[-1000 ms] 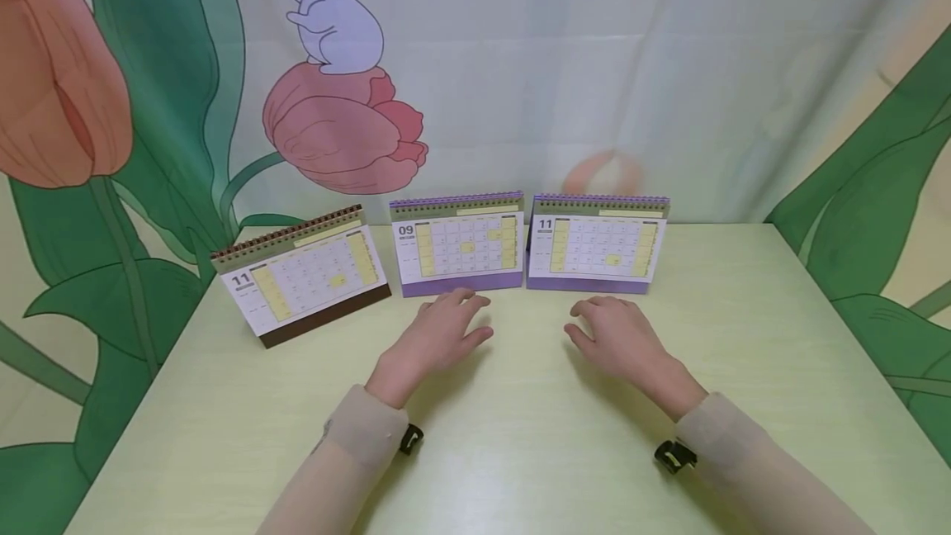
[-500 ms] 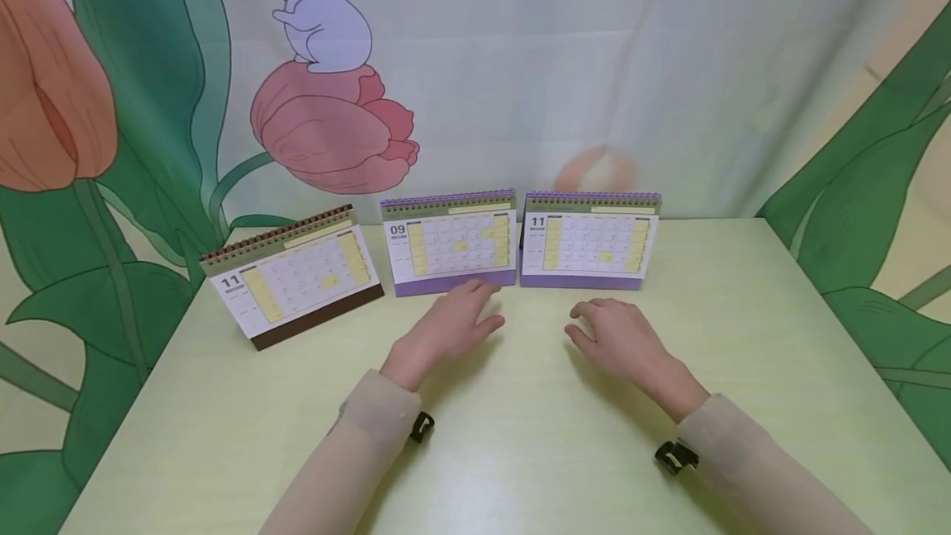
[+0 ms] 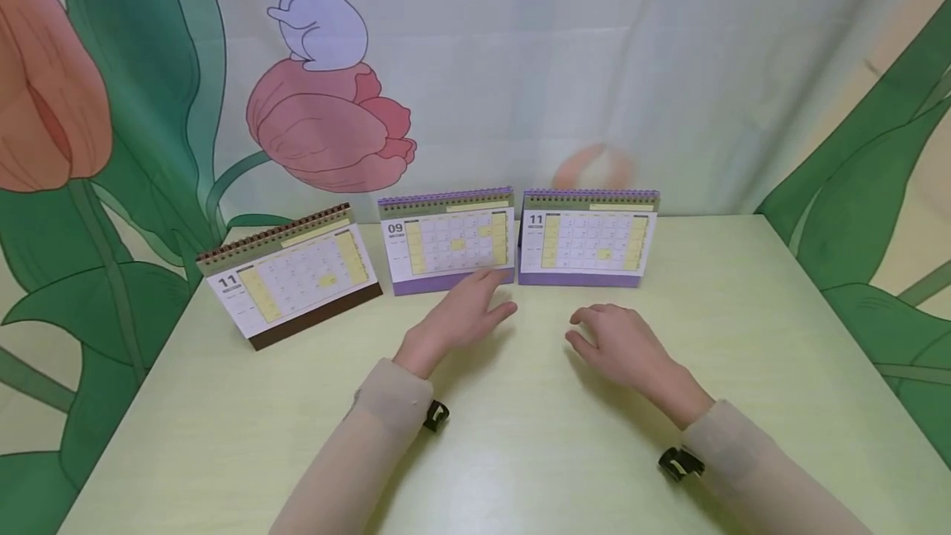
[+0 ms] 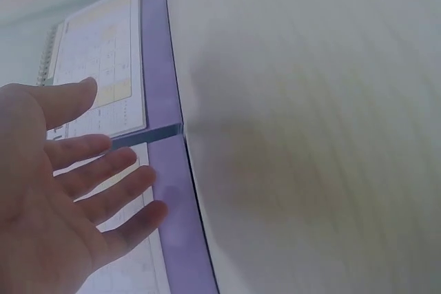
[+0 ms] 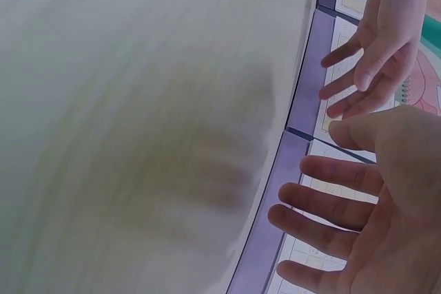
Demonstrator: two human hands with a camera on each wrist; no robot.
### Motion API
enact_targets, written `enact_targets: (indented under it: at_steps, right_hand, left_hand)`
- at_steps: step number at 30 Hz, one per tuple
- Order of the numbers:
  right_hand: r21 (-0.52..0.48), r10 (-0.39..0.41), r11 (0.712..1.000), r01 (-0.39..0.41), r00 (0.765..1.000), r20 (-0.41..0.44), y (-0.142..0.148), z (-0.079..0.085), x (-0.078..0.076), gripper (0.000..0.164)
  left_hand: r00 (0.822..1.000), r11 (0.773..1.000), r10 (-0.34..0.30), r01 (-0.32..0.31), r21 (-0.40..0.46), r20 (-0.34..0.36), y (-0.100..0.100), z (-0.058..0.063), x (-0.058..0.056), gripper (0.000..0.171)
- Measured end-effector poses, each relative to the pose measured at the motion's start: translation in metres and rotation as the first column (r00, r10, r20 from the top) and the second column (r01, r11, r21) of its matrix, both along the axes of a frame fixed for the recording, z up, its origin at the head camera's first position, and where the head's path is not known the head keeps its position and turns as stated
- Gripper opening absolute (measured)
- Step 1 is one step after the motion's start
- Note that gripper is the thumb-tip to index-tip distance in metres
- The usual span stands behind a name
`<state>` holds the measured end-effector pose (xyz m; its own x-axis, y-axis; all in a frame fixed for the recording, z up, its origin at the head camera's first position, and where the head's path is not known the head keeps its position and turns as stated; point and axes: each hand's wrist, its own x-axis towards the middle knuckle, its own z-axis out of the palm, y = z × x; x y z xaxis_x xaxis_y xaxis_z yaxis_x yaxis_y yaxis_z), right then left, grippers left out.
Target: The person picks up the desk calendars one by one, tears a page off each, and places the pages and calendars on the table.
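Three spiral-bound desk calendars stand at the back of the table. The left one (image 3: pixel 297 275) has a brown base, shows 11 and sits at an angle. Beside it is a purple-based calendar (image 3: pixel 453 242) showing 09, and to its right a purple-based calendar (image 3: pixel 590 238) showing 11. My left hand (image 3: pixel 464 312) hovers before the 09 calendar, its fingertips overlapping the lower right part in the head view; fingers are spread and hold nothing. My right hand (image 3: pixel 624 345) is above the table in front of the right calendar, fingers relaxed, holding nothing. Both wrist views show the palms free.
A pale yellow-green table (image 3: pixel 550 452) carries the calendars. Behind it hangs a curtain (image 3: pixel 475 64) printed with tulips and a white animal. Black wrist devices (image 3: pixel 437 415) show below both sleeves.
My left hand has moved right and forward along the front of the 09 calendar. My right hand has barely moved. The whole head view has shifted slightly; the calendars stand as before.
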<state>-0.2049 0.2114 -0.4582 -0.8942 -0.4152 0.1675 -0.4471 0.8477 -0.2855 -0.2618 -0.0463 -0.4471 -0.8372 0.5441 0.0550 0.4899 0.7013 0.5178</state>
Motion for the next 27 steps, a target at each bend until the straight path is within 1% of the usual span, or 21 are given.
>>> enact_targets:
  at_steps: [5, 9, 12, 14, 17, 19, 22, 27]
  right_hand:
    - [0.003, 0.004, 1.0, -0.004, 1.0, 0.001, 0.003, -0.002, 0.002, 0.023]
    - [-0.003, 0.01, 1.0, -0.01, 1.0, 0.009, 0.004, -0.003, 0.002, 0.023]
    - [-0.006, 0.009, 1.0, -0.009, 1.0, 0.018, 0.003, -0.003, 0.002, 0.024]
    - [-0.008, 0.012, 1.0, -0.012, 1.0, 0.023, 0.003, -0.003, 0.003, 0.025]
    - [-0.013, 0.022, 1.0, -0.021, 1.0, 0.019, 0.003, -0.001, 0.004, 0.025]
    - [-0.015, 0.027, 1.0, -0.027, 1.0, 0.014, 0.003, 0.0, 0.006, 0.025]
    - [-0.012, 0.024, 1.0, -0.024, 1.0, 0.018, 0.003, 0.001, 0.008, 0.025]
    - [-0.008, 0.026, 1.0, -0.026, 0.999, 0.028, 0.002, 0.002, 0.011, 0.025]
  left_hand:
    - [1.0, 0.999, 0.006, -0.006, 0.034, 0.025, 0.012, -0.001, -0.004, 0.065]
    - [0.998, 0.998, 0.039, -0.042, 0.055, 0.054, 0.019, -0.003, -0.006, 0.072]
    - [0.996, 0.997, 0.056, -0.059, 0.049, 0.069, 0.022, -0.005, -0.007, 0.076]
    - [0.996, 0.998, 0.057, -0.06, 0.035, 0.071, 0.025, -0.004, -0.008, 0.076]
    - [0.995, 0.997, 0.068, -0.07, 0.036, 0.066, 0.028, -0.004, -0.009, 0.076]
    - [0.994, 0.995, 0.08, -0.084, 0.049, 0.068, 0.029, -0.005, -0.01, 0.076]
    - [0.991, 0.99, 0.102, -0.11, 0.093, 0.086, 0.031, -0.007, -0.012, 0.076]
    - [0.986, 0.982, 0.108, -0.125, 0.141, 0.126, 0.033, -0.01, -0.016, 0.076]
